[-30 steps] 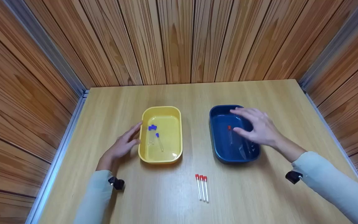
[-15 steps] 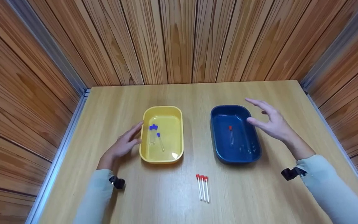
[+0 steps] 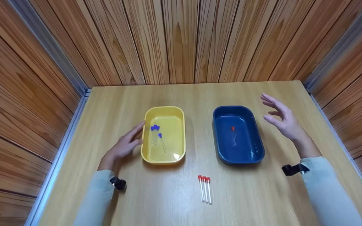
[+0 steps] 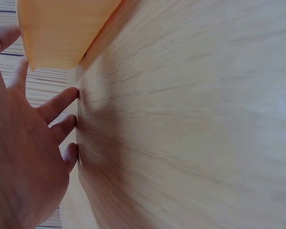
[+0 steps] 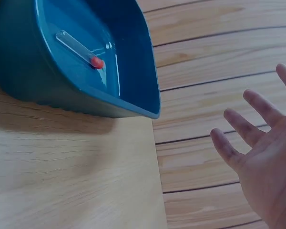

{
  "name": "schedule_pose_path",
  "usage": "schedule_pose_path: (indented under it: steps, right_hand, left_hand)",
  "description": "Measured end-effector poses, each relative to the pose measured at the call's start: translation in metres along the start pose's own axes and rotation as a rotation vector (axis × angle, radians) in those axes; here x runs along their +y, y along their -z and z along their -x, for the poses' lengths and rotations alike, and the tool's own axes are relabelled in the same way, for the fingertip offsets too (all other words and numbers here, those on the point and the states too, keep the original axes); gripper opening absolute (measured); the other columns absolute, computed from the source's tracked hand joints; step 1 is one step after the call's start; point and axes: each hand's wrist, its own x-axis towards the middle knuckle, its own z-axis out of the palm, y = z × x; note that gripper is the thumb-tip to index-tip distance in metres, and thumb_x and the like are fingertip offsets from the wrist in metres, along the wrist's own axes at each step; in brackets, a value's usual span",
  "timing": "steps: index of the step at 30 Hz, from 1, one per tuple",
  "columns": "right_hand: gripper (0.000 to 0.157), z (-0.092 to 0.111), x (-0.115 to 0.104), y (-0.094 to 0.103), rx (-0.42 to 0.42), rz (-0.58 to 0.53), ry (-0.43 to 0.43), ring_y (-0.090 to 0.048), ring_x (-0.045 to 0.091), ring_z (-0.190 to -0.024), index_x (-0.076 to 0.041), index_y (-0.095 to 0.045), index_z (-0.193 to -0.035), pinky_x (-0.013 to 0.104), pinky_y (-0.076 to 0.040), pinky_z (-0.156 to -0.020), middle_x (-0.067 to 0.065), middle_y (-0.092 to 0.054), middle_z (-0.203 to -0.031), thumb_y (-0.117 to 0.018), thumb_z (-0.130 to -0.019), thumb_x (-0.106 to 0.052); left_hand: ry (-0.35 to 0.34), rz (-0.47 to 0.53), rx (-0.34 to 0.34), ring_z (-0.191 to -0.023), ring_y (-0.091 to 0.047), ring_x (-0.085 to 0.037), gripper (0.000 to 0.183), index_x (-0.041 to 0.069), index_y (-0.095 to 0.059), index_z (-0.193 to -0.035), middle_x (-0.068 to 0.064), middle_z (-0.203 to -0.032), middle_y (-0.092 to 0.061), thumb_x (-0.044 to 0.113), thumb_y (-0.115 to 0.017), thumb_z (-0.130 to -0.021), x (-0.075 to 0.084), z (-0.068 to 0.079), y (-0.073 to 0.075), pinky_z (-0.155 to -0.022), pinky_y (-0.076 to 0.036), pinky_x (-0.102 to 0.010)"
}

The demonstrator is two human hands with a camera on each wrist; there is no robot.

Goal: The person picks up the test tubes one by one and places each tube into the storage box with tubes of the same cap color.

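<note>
My left hand [image 3: 124, 146] rests against the left wall of a yellow tray [image 3: 181, 138], its thumb and index fingertip touching the rim and its other fingertips down on the table. Inside that tray lie several clear test tubes with blue caps [image 3: 160, 136]. To the right of a dark blue tray [image 3: 258, 138], my right hand [image 3: 284, 121] hovers with fingers spread, holding nothing and apart from the tray. One red-capped test tube [image 5: 81, 49] lies in the blue tray. Three more red-capped tubes [image 3: 205, 190] lie side by side on the table in front of the trays.
A light wooden table [image 3: 196, 100] bears both trays, which stand apart with a gap between them. Wood-panelled walls [image 3: 181, 40] rise behind and at both sides, with metal rails [image 3: 55, 158] along the edges.
My right hand has moved from above the blue tray out to its right, uncovering the tray's inside. The left hand, the trays and the tubes have stayed in place.
</note>
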Motion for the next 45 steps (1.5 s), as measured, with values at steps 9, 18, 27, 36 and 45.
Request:
schedule_pose_path:
  steps: [9, 18, 27, 36, 45]
  right_hand:
    - [0.068, 0.006, 0.02, 0.0, 0.042, -0.001, -0.018, -0.058, 0.0, -0.149, -0.013, -0.049, -0.171, 0.015, -0.049, -0.109, -0.026, -0.059, -0.163, -0.059, -0.106, 0.002]
    - [0.063, 0.017, 0.038, -0.008, 0.002, 0.006, -0.061, -0.055, -0.004, -0.148, -0.012, -0.048, -0.171, 0.014, -0.047, -0.109, -0.034, -0.055, -0.159, -0.06, -0.11, -0.002]
    - [0.061, 0.028, 0.057, -0.015, -0.017, -0.025, -0.068, -0.057, -0.01, -0.142, -0.005, -0.048, -0.17, 0.012, -0.052, -0.107, -0.036, -0.056, -0.156, -0.059, -0.11, 0.002]
    - [0.061, 0.037, 0.065, -0.018, -0.052, 0.045, -0.089, -0.055, -0.01, -0.143, -0.009, -0.049, -0.17, 0.01, -0.05, -0.107, -0.004, -0.058, -0.171, -0.063, -0.111, -0.003]
    - [0.065, 0.048, 0.07, -0.013, -0.171, 0.143, -0.171, -0.047, 0.048, -0.159, -0.011, -0.042, -0.174, 0.053, -0.051, -0.126, 0.024, -0.04, -0.181, -0.065, -0.114, -0.017]
  left_hand:
    - [0.049, 0.017, 0.002, -0.18, -0.013, -0.036, 0.075, 0.041, -0.023, -0.18, -0.002, -0.191, -0.023, 0.03, -0.058, -0.116, 0.002, 0.001, 0.001, -0.143, -0.009, -0.072]
    - [0.058, -0.005, 0.004, -0.18, -0.012, -0.037, 0.076, 0.041, -0.021, -0.181, -0.003, -0.192, -0.022, 0.03, -0.058, -0.115, 0.002, 0.0, 0.003, -0.142, -0.008, -0.074]
    - [0.041, -0.036, 0.007, -0.181, -0.009, -0.038, 0.074, 0.037, -0.022, -0.181, -0.003, -0.191, -0.022, 0.035, -0.058, -0.116, -0.001, -0.001, 0.001, -0.143, -0.006, -0.073]
    - [0.045, -0.036, 0.011, -0.18, -0.015, -0.036, 0.076, 0.038, -0.022, -0.181, -0.004, -0.191, -0.025, 0.035, -0.059, -0.115, 0.001, 0.0, 0.0, -0.143, -0.011, -0.071]
    - [0.029, -0.05, 0.008, -0.18, -0.01, -0.039, 0.075, 0.039, -0.022, -0.181, -0.004, -0.19, -0.025, 0.035, -0.058, -0.116, 0.0, -0.001, 0.0, -0.142, -0.004, -0.075]
